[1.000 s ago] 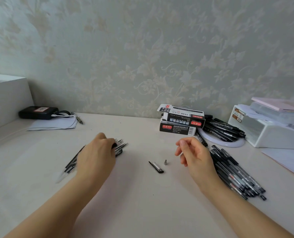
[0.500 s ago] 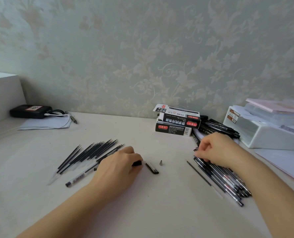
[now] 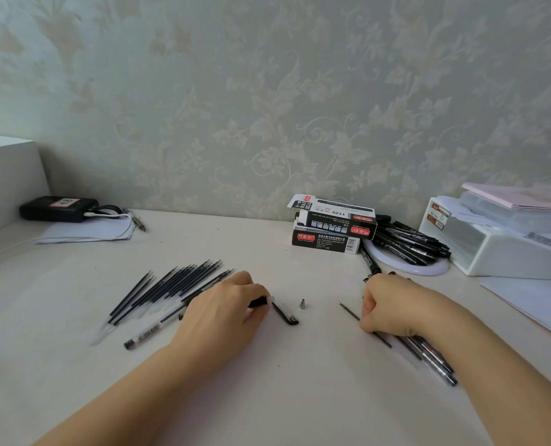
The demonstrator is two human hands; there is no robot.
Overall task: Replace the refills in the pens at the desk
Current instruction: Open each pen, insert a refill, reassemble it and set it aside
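My left hand (image 3: 222, 313) lies curled over a clear pen barrel (image 3: 145, 332), gripping it; the barrel's black end sticks out past my fingers, toward the right. Just right of that end lie a black pen cap (image 3: 285, 314) and a small metal tip (image 3: 302, 304). A bundle of dark refills (image 3: 171, 284) is spread on the desk behind my left hand. My right hand (image 3: 393, 305) is curled, its fingertips pinching a thin loose refill (image 3: 348, 311) that runs under it. A pile of pens (image 3: 435, 358) lies mostly hidden beneath my right wrist.
Two stacked refill boxes (image 3: 329, 231) stand at the back, with more black pens (image 3: 409, 241) on a white ring beside them. A white organizer (image 3: 493, 249) and papers (image 3: 531, 300) are at the right. A black device (image 3: 58, 207) and paper sheets (image 3: 87, 231) sit far left.
My left hand left the refill bundle and took hold of the pen barrel at mid desk. My right hand went to the pen pile, then closed on the loose refill.
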